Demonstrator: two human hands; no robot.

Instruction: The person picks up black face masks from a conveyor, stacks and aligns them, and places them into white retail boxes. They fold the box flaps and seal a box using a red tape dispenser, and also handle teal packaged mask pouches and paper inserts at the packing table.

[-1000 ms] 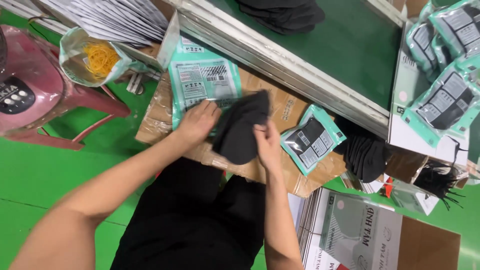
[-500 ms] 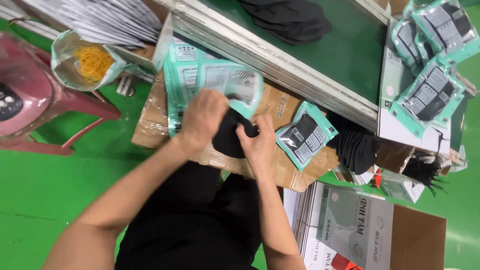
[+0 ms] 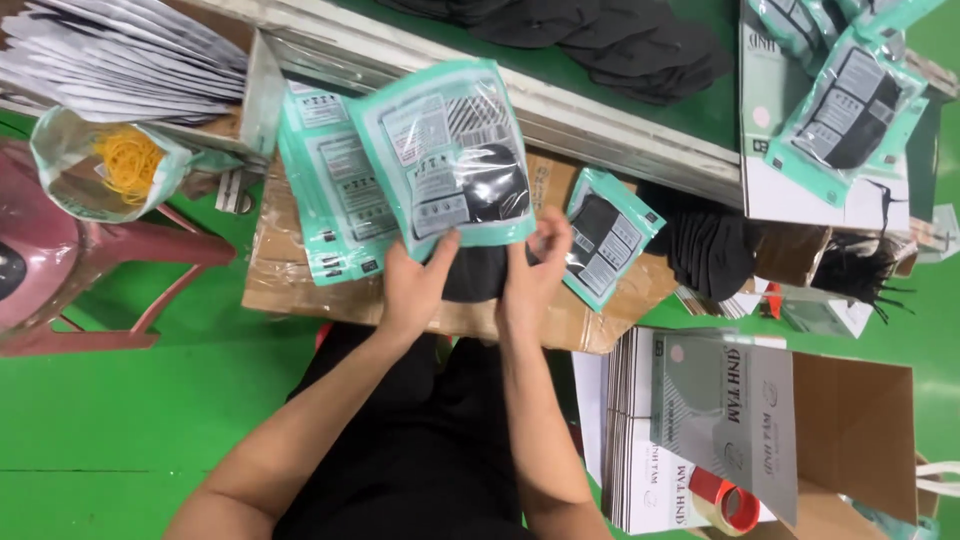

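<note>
Above the cardboard sheet on my lap, over a green floor, I hold one teal pouch with black masks half inside. My left hand and right hand both clench its near edge. Two more pouches lie beside it: one left, one right.

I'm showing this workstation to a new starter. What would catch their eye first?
Probably the teal pouch at centre, held by the left hand and right hand with black masks partly inside. Next, the yellow rubber bands in a bag at far left, and the green floor below.
</note>
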